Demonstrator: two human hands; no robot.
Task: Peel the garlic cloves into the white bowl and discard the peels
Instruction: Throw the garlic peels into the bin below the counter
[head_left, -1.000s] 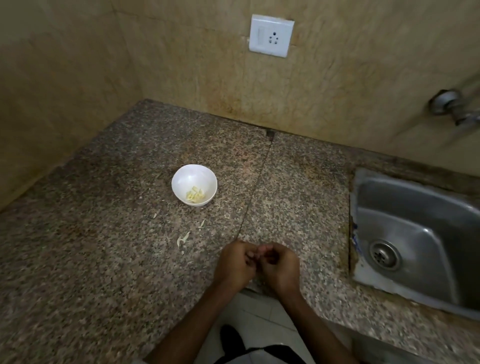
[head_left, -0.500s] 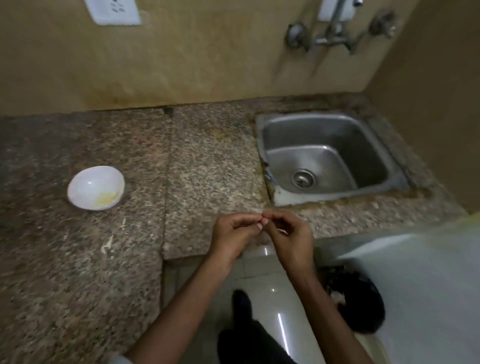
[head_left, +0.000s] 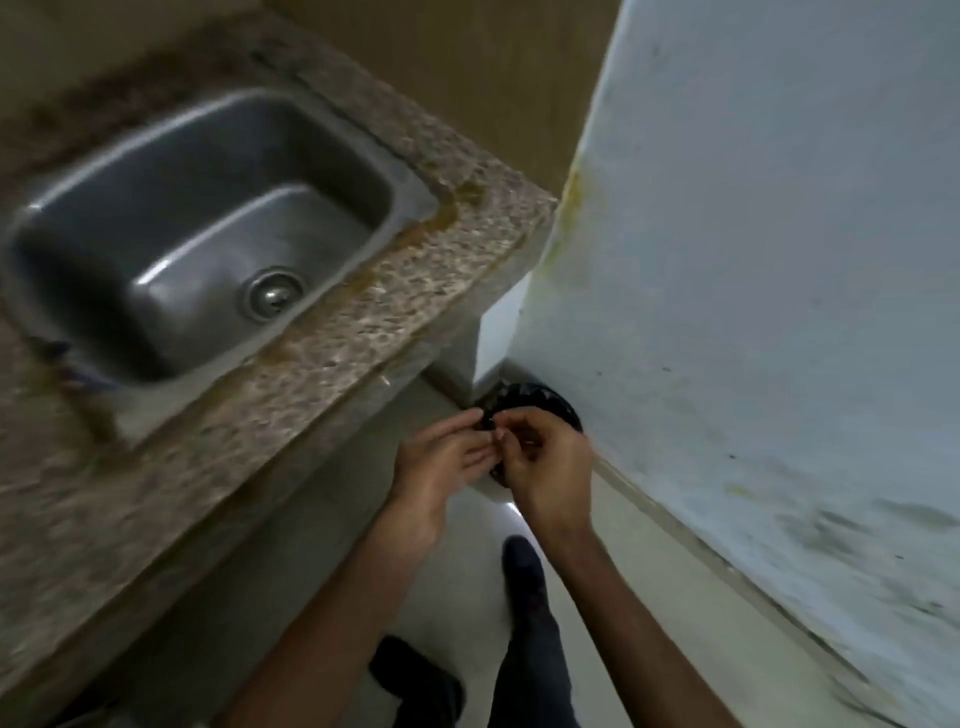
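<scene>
My left hand (head_left: 441, 460) and my right hand (head_left: 545, 465) meet fingertip to fingertip low over the floor, right above a black bin (head_left: 545, 401) that stands against the white wall. Both hands pinch the same small garlic clove, which the fingers almost wholly hide. My left fingers are stretched out and my right fingers are curled. The white bowl is out of view.
A steel sink (head_left: 208, 228) is set in the speckled granite counter (head_left: 415, 312) at the upper left, and the counter's corner juts out above my hands. A white wall (head_left: 779, 260) fills the right side. My shoe (head_left: 522, 564) rests on the pale tiled floor.
My view has swung right and down, from the counter with the bowl past the sink to the floor. Both hands have moved off the counter edge to above the black bin.
</scene>
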